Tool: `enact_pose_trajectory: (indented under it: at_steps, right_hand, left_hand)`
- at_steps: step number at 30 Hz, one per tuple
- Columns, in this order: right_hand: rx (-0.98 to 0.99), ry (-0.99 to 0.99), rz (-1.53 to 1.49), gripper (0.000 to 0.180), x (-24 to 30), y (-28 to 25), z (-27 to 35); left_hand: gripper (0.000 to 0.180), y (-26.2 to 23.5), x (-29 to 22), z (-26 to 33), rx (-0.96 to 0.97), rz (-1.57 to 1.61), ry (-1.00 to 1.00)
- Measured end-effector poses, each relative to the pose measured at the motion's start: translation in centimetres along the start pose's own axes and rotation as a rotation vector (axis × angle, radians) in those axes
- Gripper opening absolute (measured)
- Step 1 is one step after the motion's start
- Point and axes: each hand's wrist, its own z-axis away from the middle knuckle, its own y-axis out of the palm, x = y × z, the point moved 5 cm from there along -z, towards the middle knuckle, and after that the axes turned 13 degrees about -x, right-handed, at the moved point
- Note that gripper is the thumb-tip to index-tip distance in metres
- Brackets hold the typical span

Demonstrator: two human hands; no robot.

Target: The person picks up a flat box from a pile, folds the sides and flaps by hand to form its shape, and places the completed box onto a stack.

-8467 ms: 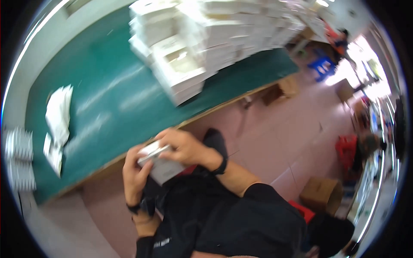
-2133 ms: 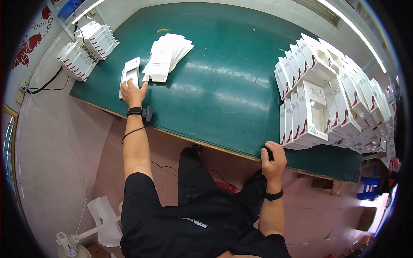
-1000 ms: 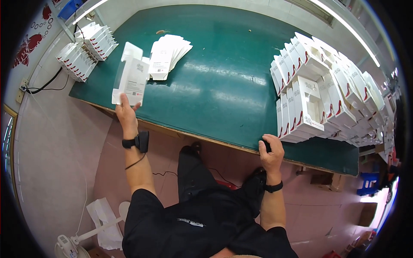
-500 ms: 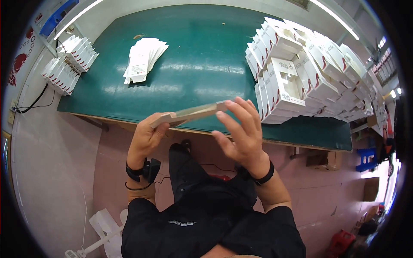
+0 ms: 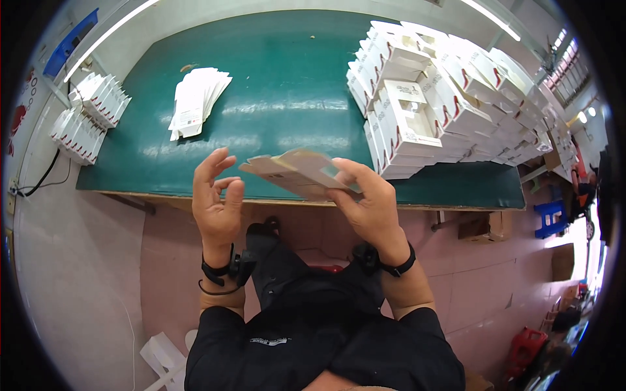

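A flat, folded carton (image 5: 297,174) is held up in front of me over the near edge of the green table. My right hand (image 5: 372,199) pinches its right end between thumb and fingers. Just off its left end, my left hand (image 5: 218,199) is raised with fingers apart and nothing in it. Farther back on the table lies a fanned stack of flat white cartons (image 5: 197,101). To the right, rows of set-up white boxes (image 5: 414,124) with red marks and window cut-outs are piled up.
The green table (image 5: 280,78) spans the space before me. At its far left edge more white boxes (image 5: 81,133) stand in rows. A brown cardboard box (image 5: 482,227) sits beneath the table on the right, near a blue stool (image 5: 550,219). White sheets (image 5: 163,358) lie low on the left.
The carton has passed from my left hand to my right, and its broad face now tilts toward me. My left hand has let go and opened. The whole view has shifted slightly.
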Motion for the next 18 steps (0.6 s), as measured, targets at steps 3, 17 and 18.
enact_pose_trajectory:
  at_steps: [3,17,18]
  right_hand:
    - [0.000,0.242,-0.317,0.050,-1.3,-0.2,0.5]
    - [0.093,0.537,-0.642,0.065,-5.2,2.7,5.5]
    - [0.097,0.494,-0.572,0.066,-5.5,2.8,5.7]
  left_hand:
    - [0.051,1.4,1.8,2.3,0.149,0.173,-0.197]
    - [0.062,6.4,5.2,10.4,0.337,0.417,-0.590]
    - [0.064,6.5,5.3,10.6,0.361,0.380,-0.568]
